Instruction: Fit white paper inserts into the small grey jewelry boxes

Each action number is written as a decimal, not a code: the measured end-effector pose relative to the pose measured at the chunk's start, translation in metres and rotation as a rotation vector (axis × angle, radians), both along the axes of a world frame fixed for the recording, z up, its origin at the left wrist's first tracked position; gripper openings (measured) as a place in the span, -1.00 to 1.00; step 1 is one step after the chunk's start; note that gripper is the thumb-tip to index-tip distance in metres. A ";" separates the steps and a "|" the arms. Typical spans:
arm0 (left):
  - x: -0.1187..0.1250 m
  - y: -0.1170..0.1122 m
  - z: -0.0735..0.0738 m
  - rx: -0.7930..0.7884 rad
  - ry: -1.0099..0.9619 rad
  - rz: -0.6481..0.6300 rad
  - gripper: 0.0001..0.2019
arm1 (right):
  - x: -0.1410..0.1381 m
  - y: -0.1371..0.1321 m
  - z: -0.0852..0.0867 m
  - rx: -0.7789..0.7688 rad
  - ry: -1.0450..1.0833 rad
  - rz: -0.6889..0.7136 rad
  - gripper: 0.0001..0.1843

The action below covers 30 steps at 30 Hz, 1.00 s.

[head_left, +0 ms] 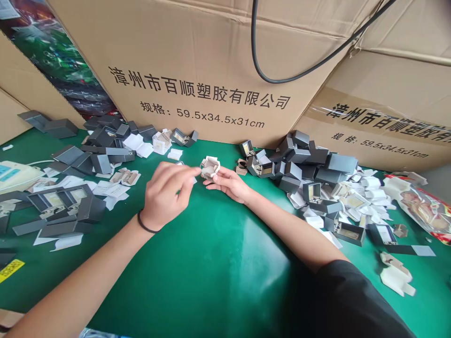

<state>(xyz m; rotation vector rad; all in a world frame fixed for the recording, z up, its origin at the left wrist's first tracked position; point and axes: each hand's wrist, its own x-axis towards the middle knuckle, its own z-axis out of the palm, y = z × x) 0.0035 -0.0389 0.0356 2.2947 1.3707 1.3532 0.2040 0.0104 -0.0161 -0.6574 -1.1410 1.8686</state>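
Note:
Over the middle of the green table, my right hand (229, 184) grips a small folded cardboard insert (210, 167), pale with a greyish-brown inside. The thumb is on its near side and the other fingers are beneath it. From the left comes my left hand (168, 191), with a dark band at the wrist. Its index finger stretches to the insert's left edge and seems to touch it. The thumb is apart from that finger, and I see nothing held there. A whitish piece partly shows behind the left hand; its kind is hidden.
Dark grey hinged boxes (299, 155) and white inserts (355, 197) pile up at right. More grey boxes (102, 138) and papers (111, 188) spread at left. Large cartons (197, 56) stand behind, with a black cable (259, 70) hanging in front. A plastic packet (426, 206) lies far right.

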 end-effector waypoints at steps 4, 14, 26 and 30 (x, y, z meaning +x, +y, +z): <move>-0.005 0.015 -0.017 0.142 0.128 0.088 -0.58 | -0.003 -0.010 0.005 0.094 -0.054 0.120 -0.58; -0.011 0.010 -0.015 0.092 0.095 -0.032 -0.84 | -0.011 -0.017 0.002 0.110 0.002 0.265 -0.59; -0.006 0.005 -0.014 -0.052 0.012 -0.028 -0.91 | -0.009 -0.016 0.002 0.094 -0.012 0.267 -0.56; -0.004 0.002 -0.013 -0.079 -0.017 0.003 -0.92 | -0.009 -0.017 0.003 0.095 -0.007 0.260 -0.57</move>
